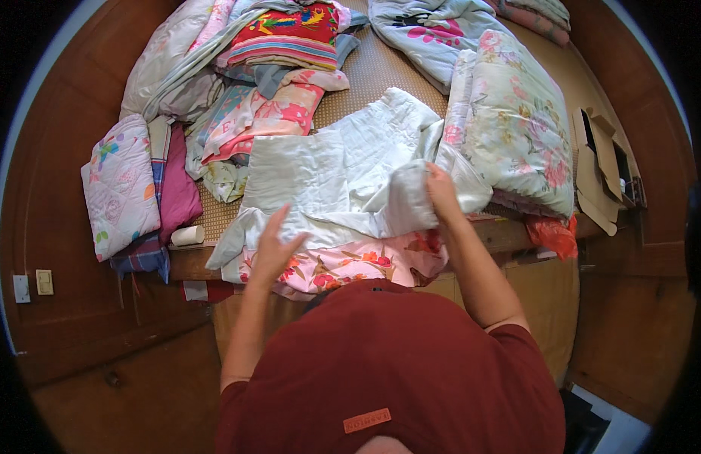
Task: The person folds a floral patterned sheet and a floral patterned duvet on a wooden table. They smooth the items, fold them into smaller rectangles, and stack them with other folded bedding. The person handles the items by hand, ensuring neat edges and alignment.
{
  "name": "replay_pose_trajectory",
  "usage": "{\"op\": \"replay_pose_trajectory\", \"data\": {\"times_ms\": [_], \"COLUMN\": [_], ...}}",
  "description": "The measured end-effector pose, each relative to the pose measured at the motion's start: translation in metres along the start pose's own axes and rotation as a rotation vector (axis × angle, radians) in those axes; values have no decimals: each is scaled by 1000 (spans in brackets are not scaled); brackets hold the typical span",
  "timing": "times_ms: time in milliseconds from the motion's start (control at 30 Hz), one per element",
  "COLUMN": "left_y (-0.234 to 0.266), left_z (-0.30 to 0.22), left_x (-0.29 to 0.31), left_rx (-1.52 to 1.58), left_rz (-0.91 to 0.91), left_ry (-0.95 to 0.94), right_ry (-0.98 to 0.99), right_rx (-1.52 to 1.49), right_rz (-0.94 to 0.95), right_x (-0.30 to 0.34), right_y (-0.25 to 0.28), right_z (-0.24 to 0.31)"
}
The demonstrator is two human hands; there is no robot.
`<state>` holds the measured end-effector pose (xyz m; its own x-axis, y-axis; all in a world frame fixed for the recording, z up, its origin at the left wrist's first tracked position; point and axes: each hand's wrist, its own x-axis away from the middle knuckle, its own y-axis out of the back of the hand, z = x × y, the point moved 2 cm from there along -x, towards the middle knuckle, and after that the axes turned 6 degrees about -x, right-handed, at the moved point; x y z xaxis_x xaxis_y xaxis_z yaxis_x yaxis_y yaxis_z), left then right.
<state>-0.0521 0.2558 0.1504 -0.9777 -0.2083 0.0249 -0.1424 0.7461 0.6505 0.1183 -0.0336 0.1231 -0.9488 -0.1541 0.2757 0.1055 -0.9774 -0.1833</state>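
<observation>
Gripping bunched satiny wht cloth point(409, 203) w/ R hand point(442, 197), L hand point(271, 248) splayed, empty

On the mat point(381, 72), the cloth point(297, 170) lies between folded bedding point(124, 185) at left and a quilt point(521, 125) at right, the box point(597, 170) farther right.

Two hands point(271, 251) point(441, 193), one white quilted cloth point(301, 170), one cardboard box point(599, 170), one white cylinder point(187, 235), two wall plates point(21, 289) point(44, 282)

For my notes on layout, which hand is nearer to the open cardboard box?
Right. The right hand holds pale fabric left of the cardboard box; the left hand is farther left.
</observation>
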Motion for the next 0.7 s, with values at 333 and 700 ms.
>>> {"op": "replay_pose_trajectory", "data": {"times_ms": [333,700], "left_y": [-55,44], "left_z": [-61,-74], "left_x": [-8,20], "left_rx": [656,798], "left_rz": [41,-109], "left_ry": [148,123], "right_ry": [305,240], "right_rx": [611,1188], "right_rz": [592,313], "right_x": [58,-35], "right_y": [-79,23], "right_z": [43,-38]}}
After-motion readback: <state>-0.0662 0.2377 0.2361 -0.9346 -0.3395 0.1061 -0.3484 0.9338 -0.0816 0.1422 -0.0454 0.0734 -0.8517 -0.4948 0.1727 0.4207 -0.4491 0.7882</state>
